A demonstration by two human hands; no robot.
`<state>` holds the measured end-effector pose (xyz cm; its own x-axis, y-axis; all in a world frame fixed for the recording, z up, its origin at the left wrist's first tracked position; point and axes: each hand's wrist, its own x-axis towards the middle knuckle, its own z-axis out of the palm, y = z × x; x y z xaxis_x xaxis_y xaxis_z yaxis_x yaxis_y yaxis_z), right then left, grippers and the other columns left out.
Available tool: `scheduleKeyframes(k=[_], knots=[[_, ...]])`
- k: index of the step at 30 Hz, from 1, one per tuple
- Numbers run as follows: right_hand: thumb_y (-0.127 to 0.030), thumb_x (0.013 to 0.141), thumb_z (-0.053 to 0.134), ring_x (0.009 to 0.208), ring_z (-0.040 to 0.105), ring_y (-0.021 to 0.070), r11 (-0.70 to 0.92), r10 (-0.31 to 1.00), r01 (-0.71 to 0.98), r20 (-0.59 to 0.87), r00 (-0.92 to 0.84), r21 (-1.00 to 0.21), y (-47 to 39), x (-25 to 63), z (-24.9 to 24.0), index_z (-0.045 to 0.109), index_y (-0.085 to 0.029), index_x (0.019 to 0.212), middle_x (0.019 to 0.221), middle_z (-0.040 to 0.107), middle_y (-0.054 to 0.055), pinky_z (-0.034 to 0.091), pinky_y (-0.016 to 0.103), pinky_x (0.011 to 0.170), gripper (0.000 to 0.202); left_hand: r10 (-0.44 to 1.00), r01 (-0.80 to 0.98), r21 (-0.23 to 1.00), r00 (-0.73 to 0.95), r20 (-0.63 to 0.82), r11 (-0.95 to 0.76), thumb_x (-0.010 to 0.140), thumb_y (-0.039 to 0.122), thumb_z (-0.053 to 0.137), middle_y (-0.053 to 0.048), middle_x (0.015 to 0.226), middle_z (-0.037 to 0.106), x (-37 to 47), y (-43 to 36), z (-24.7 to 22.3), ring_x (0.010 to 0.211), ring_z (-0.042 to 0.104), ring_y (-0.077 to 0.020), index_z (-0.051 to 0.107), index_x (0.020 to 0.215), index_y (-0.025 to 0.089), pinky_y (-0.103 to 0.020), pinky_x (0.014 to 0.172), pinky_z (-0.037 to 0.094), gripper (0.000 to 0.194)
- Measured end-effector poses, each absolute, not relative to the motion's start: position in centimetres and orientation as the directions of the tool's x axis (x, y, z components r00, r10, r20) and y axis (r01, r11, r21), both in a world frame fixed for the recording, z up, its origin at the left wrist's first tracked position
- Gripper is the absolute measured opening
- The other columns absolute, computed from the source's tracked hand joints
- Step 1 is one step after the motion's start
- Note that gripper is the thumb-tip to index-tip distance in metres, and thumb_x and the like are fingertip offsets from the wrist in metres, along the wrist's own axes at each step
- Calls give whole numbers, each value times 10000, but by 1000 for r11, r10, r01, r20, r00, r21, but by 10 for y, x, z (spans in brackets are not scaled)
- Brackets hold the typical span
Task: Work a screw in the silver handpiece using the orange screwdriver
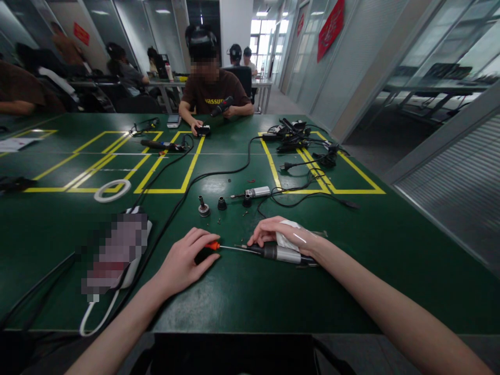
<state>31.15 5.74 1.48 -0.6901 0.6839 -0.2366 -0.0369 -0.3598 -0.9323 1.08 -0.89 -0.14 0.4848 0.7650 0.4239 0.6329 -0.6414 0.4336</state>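
Observation:
An orange-handled screwdriver (214, 245) lies under the fingers of my left hand (188, 260), which curls loosely around its handle. Its thin shaft points right, alongside a black and silver cylindrical tool (287, 254). My right hand (275, 233) rests just behind that tool, fingertips at its black front end, with a crumpled white tissue (289, 234) against the palm. Beyond the hands are a round metal part with a stem (203, 208), a black cone-shaped part (222, 203) and a second silver tool (258, 192). Tiny screws are scattered close by.
A white tape roll (112, 191) and a blurred phone-like object (117, 252) with a white cable lie at left. Black cables cross the green table (219, 307). Tangled cords (291, 130) sit at the back right. Across the table, a person (219, 88) holds a dark tool.

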Motion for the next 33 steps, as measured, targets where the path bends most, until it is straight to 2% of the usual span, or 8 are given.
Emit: scheduleKeyframes(k=[4, 14, 17, 22, 33], knots=[[-536, 831, 821, 889, 681, 205, -365, 681, -34, -242, -691, -930, 57, 311, 15, 791, -112, 816, 886, 778, 116, 513, 372, 968, 425, 779, 630, 460, 476, 409, -626, 1080, 299, 544, -69, 1018, 713, 10, -9, -1, 933, 690, -203, 685, 1091, 207, -301, 816, 589, 169], [-518, 843, 816, 916, 693, 210, -354, 686, -47, -225, -692, -934, 57, 312, 14, 806, -113, 818, 861, 773, 104, 520, 367, 981, 406, 773, 631, 448, 491, 403, -634, 1097, 305, 511, -87, 1033, 731, 10, -8, -2, 940, 681, -217, 725, 1148, 204, -325, 838, 592, 243], [-518, 853, 809, 931, 697, 212, -355, 682, -49, -223, -697, -934, 58, 313, 13, 806, -110, 829, 880, 777, 108, 520, 372, 996, 408, 787, 636, 464, 480, 386, -616, 1067, 319, 564, -86, 1054, 726, 10, -8, -2, 954, 687, -225, 698, 1179, 206, -335, 845, 587, 208], [-515, 847, 812, 919, 701, 208, -354, 685, -48, -224, -694, -934, 58, 313, 14, 807, -108, 825, 877, 782, 110, 522, 360, 984, 408, 788, 627, 477, 482, 384, -616, 1062, 295, 562, -67, 1011, 718, 10, -8, 0, 920, 693, -212, 686, 1085, 213, -309, 811, 582, 150], [-491, 865, 796, 906, 692, 202, -350, 683, -51, -218, -698, -935, 58, 313, 11, 794, -114, 817, 891, 782, 111, 522, 359, 973, 380, 775, 632, 449, 502, 384, -632, 1081, 291, 531, -85, 1022, 753, 11, -8, 0, 926, 676, -221, 731, 1105, 200, -333, 838, 589, 221]])
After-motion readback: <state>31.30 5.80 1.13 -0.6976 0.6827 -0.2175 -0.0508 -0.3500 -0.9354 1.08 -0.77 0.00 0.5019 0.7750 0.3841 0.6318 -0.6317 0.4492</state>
